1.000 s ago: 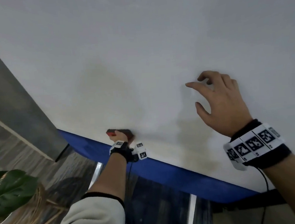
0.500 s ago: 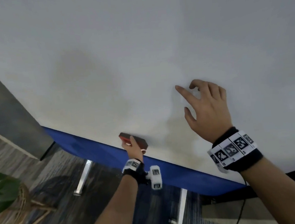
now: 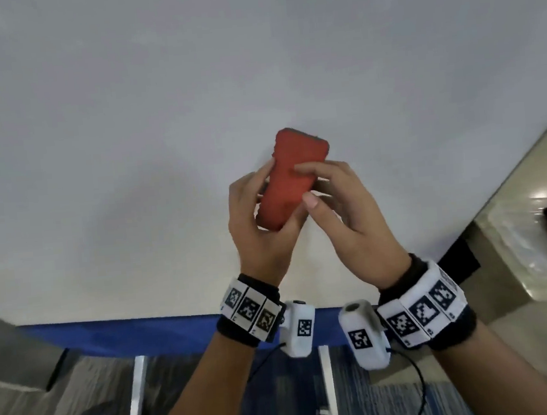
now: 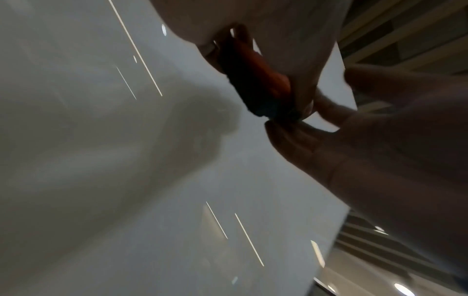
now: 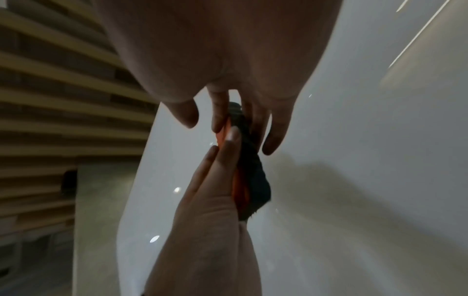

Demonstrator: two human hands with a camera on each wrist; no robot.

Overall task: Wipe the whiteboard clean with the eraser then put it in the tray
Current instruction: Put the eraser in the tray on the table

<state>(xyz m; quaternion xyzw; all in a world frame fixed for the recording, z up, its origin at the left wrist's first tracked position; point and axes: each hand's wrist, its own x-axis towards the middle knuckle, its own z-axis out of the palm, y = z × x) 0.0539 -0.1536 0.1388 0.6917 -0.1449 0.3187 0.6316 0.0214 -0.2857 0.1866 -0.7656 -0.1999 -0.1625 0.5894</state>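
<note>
Blue rail (image 3: 151, 334) runs along the lower edge of the plain white whiteboard (image 3: 157, 101), which shows no marks. Left hand (image 3: 260, 228) is raised in front of the board, its fingers (image 3: 264, 175) curled round the lower end of the red rectangular felt-backed eraser (image 3: 291, 176), thumb beneath. The eraser stands nearly upright, red face toward the head camera, dark felt face (image 5: 253, 176) toward the board and clear of it. Right hand (image 3: 349, 220) grips the eraser's right edge, fingers (image 3: 311, 167) over the face, thumb (image 3: 313, 200) pressed at its side. Marker-tagged wristbands (image 3: 251, 312) sit on both wrists.
</note>
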